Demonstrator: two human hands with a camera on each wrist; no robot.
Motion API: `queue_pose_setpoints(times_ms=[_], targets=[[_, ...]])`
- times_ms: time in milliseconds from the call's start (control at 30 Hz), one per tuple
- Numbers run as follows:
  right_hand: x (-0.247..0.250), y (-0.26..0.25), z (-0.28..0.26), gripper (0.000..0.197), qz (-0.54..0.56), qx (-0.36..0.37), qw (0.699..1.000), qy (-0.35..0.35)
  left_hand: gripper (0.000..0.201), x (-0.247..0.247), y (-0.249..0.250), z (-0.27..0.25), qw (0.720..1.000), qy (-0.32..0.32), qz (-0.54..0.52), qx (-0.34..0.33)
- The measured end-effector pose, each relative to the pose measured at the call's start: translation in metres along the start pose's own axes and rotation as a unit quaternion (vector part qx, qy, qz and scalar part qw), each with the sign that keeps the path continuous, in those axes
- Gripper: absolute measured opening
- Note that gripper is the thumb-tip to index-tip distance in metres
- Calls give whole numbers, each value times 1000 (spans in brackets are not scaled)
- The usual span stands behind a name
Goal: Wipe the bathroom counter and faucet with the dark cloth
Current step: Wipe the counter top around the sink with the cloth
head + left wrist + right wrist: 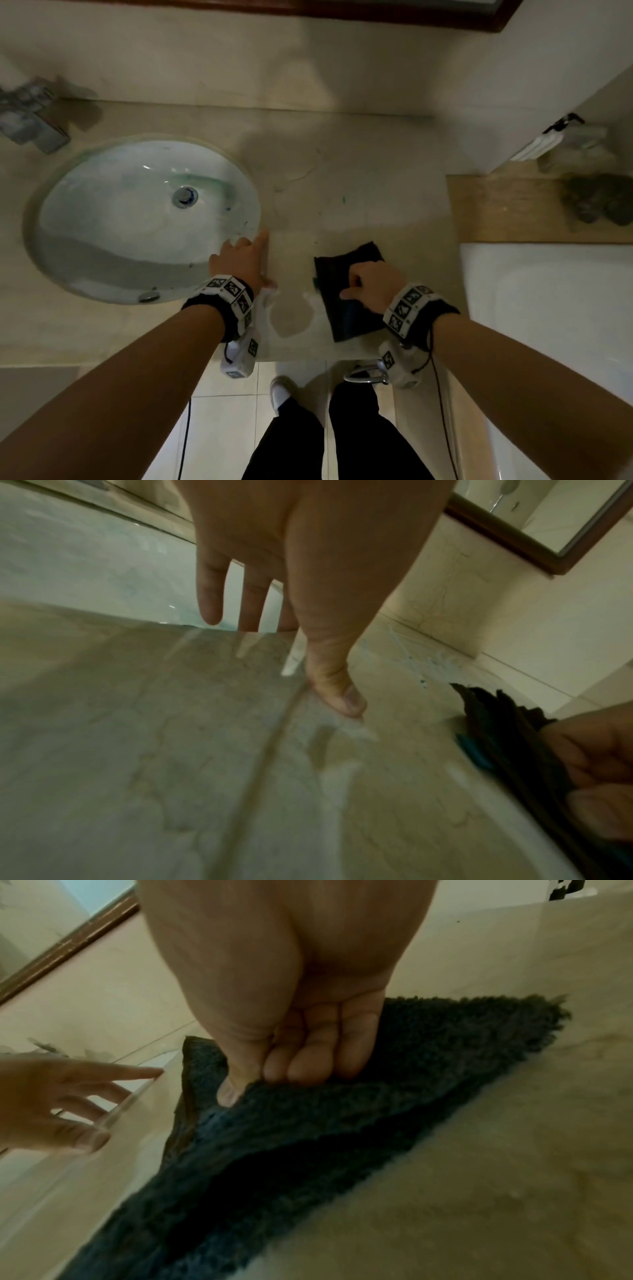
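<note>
Beige stone worktop [342,164], wet patches near its front edge. Oval sink [144,219] sunk into it; blurry faucet [32,116] behind the sink at far left. Dark cloth [346,274] lies on the worktop right of the sink, near the front edge. Right hand [371,286] curled, fingers and thumb bunching the cloth. Left hand [245,262] at the sink's right rim, fingers spread and straight, thumb tip on the worktop.
</note>
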State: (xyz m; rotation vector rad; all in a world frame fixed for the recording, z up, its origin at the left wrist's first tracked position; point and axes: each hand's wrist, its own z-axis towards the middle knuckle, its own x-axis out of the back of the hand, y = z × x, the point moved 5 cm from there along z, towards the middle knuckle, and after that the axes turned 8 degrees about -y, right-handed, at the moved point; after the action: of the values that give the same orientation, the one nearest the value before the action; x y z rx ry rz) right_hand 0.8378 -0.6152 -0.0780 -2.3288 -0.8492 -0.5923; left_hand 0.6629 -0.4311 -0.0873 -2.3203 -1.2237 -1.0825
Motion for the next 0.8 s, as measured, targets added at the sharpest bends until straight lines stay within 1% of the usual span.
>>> queue_pose_setpoints(times_ms=[100,233,333,433,533,667,800], targets=[[3,-2,11,30,84,-19,996,17,123,1,0,3,1000,-1,-4,7],[23,-15,41,30,151,-24,986,66,123,2,0,5,1000,-3,0,5],[44,-31,69,30,166,-8,983,84,122,1,-1,7,1000,-10,3,14],[67,-47,90,34,157,3,981,112,122,1,1,9,1000,-13,5,16],[75,-55,101,38,155,15,981,114,122,1,-2,10,1000,-19,-5,21],[67,-50,90,31,132,23,984,121,122,-1,-6,9,999,-29,-19,26],[53,-22,59,31,102,2,992,75,123,0,-5,6,999,-37,-23,32]])
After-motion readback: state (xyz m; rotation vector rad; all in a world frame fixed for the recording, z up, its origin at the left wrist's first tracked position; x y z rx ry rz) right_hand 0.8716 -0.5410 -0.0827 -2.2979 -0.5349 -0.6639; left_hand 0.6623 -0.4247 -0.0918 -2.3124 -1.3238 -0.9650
